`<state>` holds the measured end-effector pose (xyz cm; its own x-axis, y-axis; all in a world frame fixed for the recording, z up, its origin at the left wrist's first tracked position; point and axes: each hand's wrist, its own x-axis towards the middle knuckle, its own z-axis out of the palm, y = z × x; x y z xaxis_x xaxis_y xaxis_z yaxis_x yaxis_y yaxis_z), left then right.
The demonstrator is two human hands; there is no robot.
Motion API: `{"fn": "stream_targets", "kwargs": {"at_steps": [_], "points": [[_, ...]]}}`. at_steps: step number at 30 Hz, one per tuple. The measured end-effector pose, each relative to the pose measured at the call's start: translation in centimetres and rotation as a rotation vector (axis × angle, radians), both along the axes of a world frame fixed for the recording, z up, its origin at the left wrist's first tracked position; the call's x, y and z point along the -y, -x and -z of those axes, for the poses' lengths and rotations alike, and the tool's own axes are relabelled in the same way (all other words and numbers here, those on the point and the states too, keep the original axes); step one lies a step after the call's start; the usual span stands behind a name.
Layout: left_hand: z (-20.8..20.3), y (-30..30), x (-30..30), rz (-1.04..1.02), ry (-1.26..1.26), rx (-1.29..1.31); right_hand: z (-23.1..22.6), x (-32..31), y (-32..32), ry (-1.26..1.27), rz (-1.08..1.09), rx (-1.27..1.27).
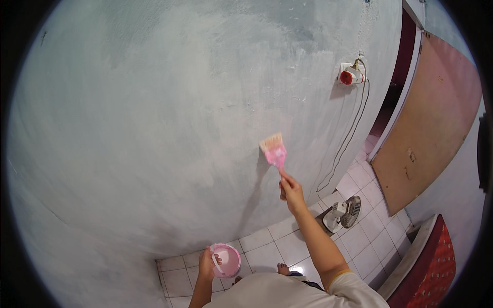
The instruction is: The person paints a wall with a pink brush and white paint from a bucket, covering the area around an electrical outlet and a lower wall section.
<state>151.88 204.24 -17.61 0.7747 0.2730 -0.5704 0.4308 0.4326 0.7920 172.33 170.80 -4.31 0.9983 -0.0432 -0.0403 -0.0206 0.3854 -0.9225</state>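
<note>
A wide paintbrush (273, 149) with pale bristles and a pink, paint-smeared handle is in my right hand (291, 192), whose fingers wrap round the handle. Its bristles point up against or very near the wall (169, 128), which is grey-white with patchy paint; whether they touch I cannot tell. Low at the left, my left hand (207, 263) grips a small pink bucket (237, 264) by its white handle and side. Pale pinkish paint shows inside the bucket.
A socket with a red-and-white adapter (351, 76) and hanging cord (354, 128) is on the wall at right. Below stands a small fan (341, 213) on the tiled floor (287, 249). A brown door (431, 118) and red mattress (429, 272) lie further right.
</note>
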Motion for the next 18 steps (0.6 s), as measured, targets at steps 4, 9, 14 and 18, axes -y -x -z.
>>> {"fn": "stream_targets", "kwargs": {"at_steps": [4,9,14,18], "points": [[0.3,0.2,-0.2,-0.001,0.007,0.025,5.2,0.2,3.9,0.012,0.005,-0.111],[0.6,0.2,0.1,-0.007,0.02,0.033,3.2,-0.4,4.8,0.085,0.123,-0.178],[-0.2,0.2,0.6,0.019,0.04,0.049,-7.5,-1.7,2.4,0.207,0.17,0.065],[-0.6,0.2,0.7,0.033,0.07,0.066,-18.4,-3.2,1.3,0.208,0.185,0.292]]}}
